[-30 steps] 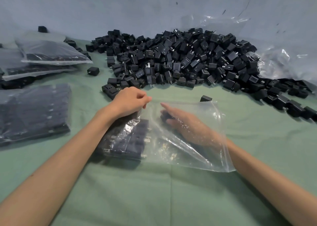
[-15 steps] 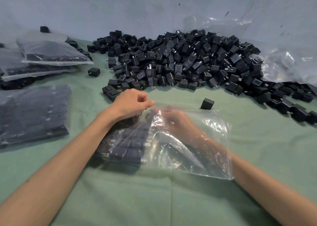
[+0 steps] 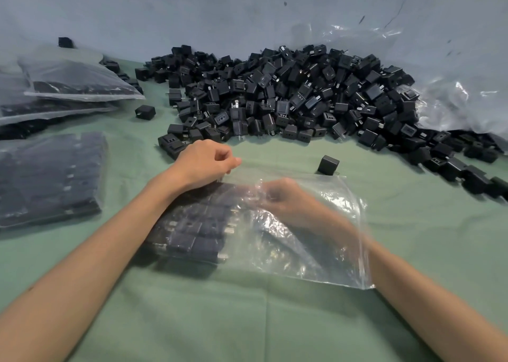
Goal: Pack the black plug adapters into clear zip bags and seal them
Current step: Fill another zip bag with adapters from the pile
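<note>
A clear zip bag lies on the green cloth in front of me. Rows of black plug adapters fill its left half. My left hand pinches the bag's top edge at the upper left. My right hand is inside the bag with curled fingers, blurred behind the plastic, so what it holds is unclear. A big pile of loose adapters lies beyond the bag. One single adapter stands just past the bag's top edge.
Filled bags lie at the left: one flat, others stacked behind it. A lone adapter sits between them and the pile. Crumpled clear plastic rises at the right against the wall. Green cloth covers the table.
My right hand has drawn back toward me inside the bag and its fingers have curled. The left hand has kept its pinch on the bag's edge.
</note>
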Demonstrator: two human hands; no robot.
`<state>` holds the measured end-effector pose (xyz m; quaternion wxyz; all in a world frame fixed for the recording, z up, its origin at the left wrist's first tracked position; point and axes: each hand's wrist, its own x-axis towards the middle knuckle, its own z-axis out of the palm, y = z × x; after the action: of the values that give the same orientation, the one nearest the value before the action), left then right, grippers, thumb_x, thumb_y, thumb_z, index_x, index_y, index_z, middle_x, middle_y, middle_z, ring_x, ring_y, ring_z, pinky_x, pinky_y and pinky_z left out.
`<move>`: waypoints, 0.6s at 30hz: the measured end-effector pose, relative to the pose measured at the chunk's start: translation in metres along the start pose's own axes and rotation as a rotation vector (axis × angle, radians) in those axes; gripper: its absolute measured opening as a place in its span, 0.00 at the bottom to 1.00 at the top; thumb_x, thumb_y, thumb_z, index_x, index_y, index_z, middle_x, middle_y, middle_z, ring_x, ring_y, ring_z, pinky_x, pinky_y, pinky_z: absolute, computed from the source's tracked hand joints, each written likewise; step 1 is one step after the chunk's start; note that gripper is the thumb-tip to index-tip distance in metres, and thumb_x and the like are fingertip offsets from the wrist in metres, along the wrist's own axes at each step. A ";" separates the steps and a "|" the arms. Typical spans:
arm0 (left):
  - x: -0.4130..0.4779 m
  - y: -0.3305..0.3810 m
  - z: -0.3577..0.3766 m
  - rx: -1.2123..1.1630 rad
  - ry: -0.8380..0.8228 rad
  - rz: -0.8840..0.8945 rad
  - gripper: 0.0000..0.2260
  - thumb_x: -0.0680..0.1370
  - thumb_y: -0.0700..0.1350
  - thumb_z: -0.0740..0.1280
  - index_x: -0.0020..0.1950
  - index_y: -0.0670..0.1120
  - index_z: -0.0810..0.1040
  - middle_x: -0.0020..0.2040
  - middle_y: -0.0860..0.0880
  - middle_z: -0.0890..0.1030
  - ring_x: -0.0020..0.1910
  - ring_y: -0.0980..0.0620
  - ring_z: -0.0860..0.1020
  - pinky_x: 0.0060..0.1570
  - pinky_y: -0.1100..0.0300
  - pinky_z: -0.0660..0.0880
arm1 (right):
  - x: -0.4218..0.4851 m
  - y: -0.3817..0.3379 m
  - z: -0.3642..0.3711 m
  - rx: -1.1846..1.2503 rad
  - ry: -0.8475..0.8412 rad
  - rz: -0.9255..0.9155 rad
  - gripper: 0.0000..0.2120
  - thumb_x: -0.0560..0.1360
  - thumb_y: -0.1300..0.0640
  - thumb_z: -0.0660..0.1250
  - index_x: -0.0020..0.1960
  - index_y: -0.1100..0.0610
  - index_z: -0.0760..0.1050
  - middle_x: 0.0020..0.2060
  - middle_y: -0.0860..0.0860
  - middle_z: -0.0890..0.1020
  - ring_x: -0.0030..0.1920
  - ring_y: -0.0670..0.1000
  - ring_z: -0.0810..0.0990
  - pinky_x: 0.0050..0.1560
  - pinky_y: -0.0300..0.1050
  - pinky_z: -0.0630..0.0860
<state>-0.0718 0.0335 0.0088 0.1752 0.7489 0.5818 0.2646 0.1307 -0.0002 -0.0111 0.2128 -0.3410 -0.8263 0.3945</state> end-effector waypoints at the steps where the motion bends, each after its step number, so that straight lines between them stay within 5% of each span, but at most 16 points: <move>1: 0.000 0.000 0.000 -0.005 0.003 -0.002 0.17 0.77 0.54 0.66 0.30 0.49 0.74 0.25 0.55 0.77 0.30 0.55 0.75 0.52 0.50 0.75 | -0.002 0.003 -0.006 0.024 -0.078 0.021 0.19 0.79 0.61 0.62 0.61 0.39 0.77 0.59 0.33 0.77 0.51 0.29 0.76 0.52 0.28 0.73; 2: 0.000 0.000 -0.001 -0.012 0.005 -0.004 0.17 0.77 0.54 0.66 0.30 0.49 0.74 0.25 0.55 0.77 0.29 0.55 0.75 0.52 0.50 0.75 | -0.005 0.010 -0.016 0.045 -0.171 0.043 0.21 0.80 0.64 0.60 0.71 0.51 0.69 0.68 0.39 0.70 0.62 0.34 0.73 0.62 0.32 0.71; 4: -0.001 0.000 -0.001 -0.021 0.003 -0.003 0.17 0.78 0.54 0.66 0.30 0.49 0.75 0.25 0.55 0.78 0.29 0.55 0.75 0.52 0.50 0.76 | -0.016 0.020 -0.041 -0.021 -0.367 0.042 0.26 0.81 0.61 0.59 0.76 0.55 0.56 0.75 0.48 0.61 0.71 0.45 0.67 0.72 0.45 0.65; 7: -0.003 -0.001 -0.001 -0.010 0.000 0.005 0.17 0.78 0.54 0.65 0.31 0.48 0.75 0.27 0.53 0.79 0.31 0.54 0.76 0.53 0.51 0.75 | -0.039 0.017 -0.083 0.052 -0.608 0.157 0.20 0.80 0.55 0.60 0.70 0.39 0.68 0.66 0.40 0.74 0.67 0.41 0.72 0.65 0.38 0.70; 9: -0.002 0.000 0.000 -0.006 0.002 0.011 0.17 0.78 0.53 0.65 0.31 0.48 0.75 0.28 0.52 0.79 0.32 0.53 0.77 0.52 0.50 0.75 | -0.055 0.014 -0.107 0.079 -0.605 0.231 0.18 0.77 0.57 0.64 0.56 0.33 0.78 0.53 0.33 0.81 0.55 0.34 0.78 0.54 0.28 0.73; 13: 0.000 -0.001 0.001 0.009 0.007 0.010 0.17 0.78 0.54 0.65 0.32 0.48 0.75 0.28 0.51 0.79 0.32 0.52 0.77 0.51 0.50 0.75 | -0.064 0.033 -0.141 -0.109 -0.205 0.426 0.12 0.73 0.65 0.67 0.39 0.50 0.84 0.31 0.46 0.82 0.31 0.42 0.77 0.32 0.32 0.72; 16: 0.000 -0.002 0.001 0.024 0.013 0.007 0.17 0.78 0.54 0.65 0.31 0.48 0.75 0.28 0.52 0.79 0.32 0.53 0.77 0.51 0.50 0.76 | -0.051 0.045 -0.130 -0.122 0.312 0.429 0.19 0.75 0.69 0.59 0.33 0.52 0.78 0.29 0.45 0.77 0.33 0.47 0.71 0.33 0.38 0.67; 18: 0.000 -0.002 0.001 0.019 0.010 0.007 0.17 0.78 0.54 0.65 0.31 0.48 0.75 0.29 0.52 0.80 0.33 0.52 0.77 0.51 0.49 0.75 | -0.039 0.050 -0.113 -0.295 0.578 0.351 0.15 0.73 0.69 0.59 0.37 0.53 0.76 0.39 0.48 0.77 0.43 0.51 0.73 0.45 0.45 0.70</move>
<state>-0.0728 0.0340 0.0063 0.1640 0.7513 0.5824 0.2634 0.2472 0.0515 0.0131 0.3151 -0.6020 -0.7090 0.1888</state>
